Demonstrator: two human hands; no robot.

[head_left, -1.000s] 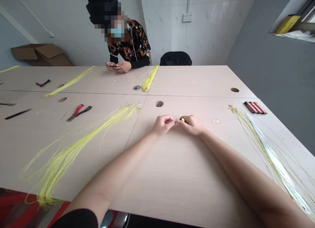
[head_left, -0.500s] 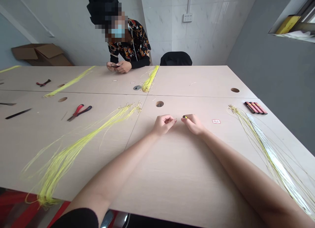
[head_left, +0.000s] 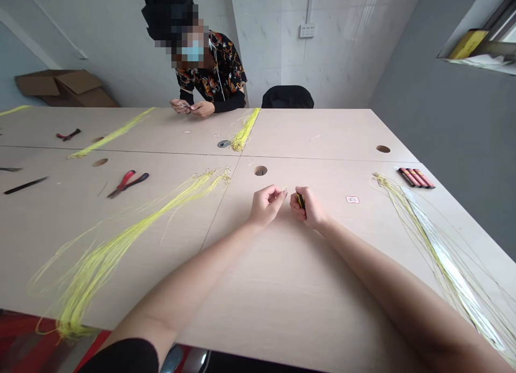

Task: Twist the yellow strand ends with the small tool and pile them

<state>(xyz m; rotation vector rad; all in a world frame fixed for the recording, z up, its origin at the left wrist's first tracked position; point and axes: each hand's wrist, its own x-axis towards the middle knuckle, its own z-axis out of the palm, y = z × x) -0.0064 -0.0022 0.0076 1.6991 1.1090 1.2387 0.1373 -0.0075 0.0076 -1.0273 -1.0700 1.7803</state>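
My left hand (head_left: pixel 265 205) is closed in a pinch over the table, a small thin loop of cord (head_left: pixel 285 188) standing up from its fingertips. Just to the right, my right hand (head_left: pixel 309 209) is wrapped round a small black and yellow lighter (head_left: pixel 300 200), its thumb on top. A narrow gap separates the two hands. Most of the lighter is hidden by the fingers, and the rest of the cord by the left hand.
A bundle of yellow cords (head_left: pixel 145 222) lies left, near red-handled pliers (head_left: pixel 128 184) and tweezers (head_left: pixel 26 185). On the right are another cord bundle (head_left: pixel 419 228), several red-black tubes (head_left: pixel 416 178) and a small label (head_left: pixel 352 199). A co-worker (head_left: pixel 213 77) sits opposite.
My right hand has turned and moved slightly left, its fingers now wrapped round the lighter and closer to my left hand. The left hand keeps its pinch. The co-worker's hands shifted slightly.
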